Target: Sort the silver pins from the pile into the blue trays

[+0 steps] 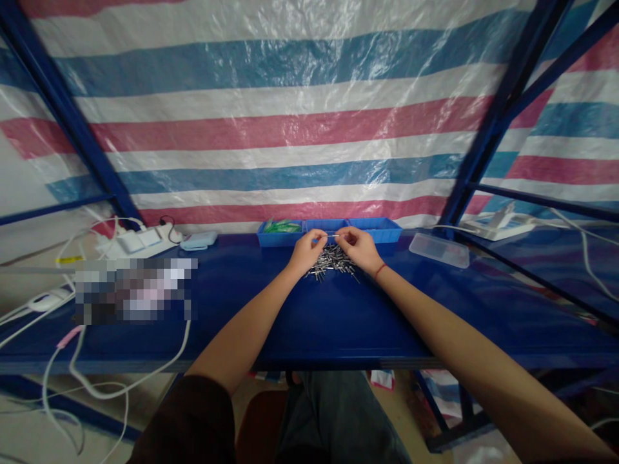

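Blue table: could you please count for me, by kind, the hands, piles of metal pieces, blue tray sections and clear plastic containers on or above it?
Hands: 2 (left hand, right hand)
Pile of metal pieces: 1
Blue tray sections: 3
Clear plastic container: 1
Total: 7
The pieces in the pile overlap too much to count singly.

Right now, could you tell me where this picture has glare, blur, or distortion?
In the head view throughout: white glare on the sheet; posts lean outward at the top, perhaps from a wide lens; metal pieces look soft, hard to separate; a pixelated patch hides something on the table, at left; the sleeve is nearly black.
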`<state>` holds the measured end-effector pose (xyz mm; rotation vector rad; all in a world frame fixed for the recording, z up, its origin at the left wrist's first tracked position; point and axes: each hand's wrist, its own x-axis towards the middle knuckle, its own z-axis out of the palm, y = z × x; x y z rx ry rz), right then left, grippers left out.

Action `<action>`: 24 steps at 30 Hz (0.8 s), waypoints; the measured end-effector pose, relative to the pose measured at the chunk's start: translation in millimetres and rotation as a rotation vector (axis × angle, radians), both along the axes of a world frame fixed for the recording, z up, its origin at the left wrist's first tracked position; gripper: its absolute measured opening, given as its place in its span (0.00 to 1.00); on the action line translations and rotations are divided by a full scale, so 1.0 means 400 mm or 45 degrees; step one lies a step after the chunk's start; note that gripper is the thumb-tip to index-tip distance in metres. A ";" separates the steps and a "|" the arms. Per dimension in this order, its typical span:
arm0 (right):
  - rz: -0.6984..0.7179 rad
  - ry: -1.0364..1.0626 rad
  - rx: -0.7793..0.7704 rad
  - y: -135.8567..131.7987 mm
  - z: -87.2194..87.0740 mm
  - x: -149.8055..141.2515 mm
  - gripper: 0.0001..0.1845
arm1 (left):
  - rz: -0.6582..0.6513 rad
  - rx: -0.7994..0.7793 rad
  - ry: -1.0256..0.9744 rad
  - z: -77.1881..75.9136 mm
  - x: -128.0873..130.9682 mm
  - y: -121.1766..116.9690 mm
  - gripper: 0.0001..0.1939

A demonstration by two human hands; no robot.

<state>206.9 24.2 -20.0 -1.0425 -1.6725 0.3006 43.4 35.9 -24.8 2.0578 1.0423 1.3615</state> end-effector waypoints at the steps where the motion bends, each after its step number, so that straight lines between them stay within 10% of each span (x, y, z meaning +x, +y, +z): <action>1: -0.001 -0.001 0.019 -0.003 0.002 -0.003 0.11 | -0.002 -0.006 0.006 -0.001 -0.001 0.002 0.06; 9: -0.138 -0.298 0.364 -0.034 0.026 -0.014 0.10 | -0.003 -0.040 0.077 -0.001 -0.006 0.000 0.11; 13: -0.508 -0.274 0.445 -0.005 0.047 0.055 0.13 | 0.119 -0.013 0.050 0.000 -0.005 0.002 0.18; 17: -0.854 -0.201 0.297 0.047 0.037 0.160 0.16 | 0.146 -0.018 0.106 0.000 -0.007 0.005 0.19; 24: -0.954 -0.295 -0.053 0.064 0.003 0.207 0.15 | 0.194 0.109 0.305 0.003 -0.024 0.008 0.13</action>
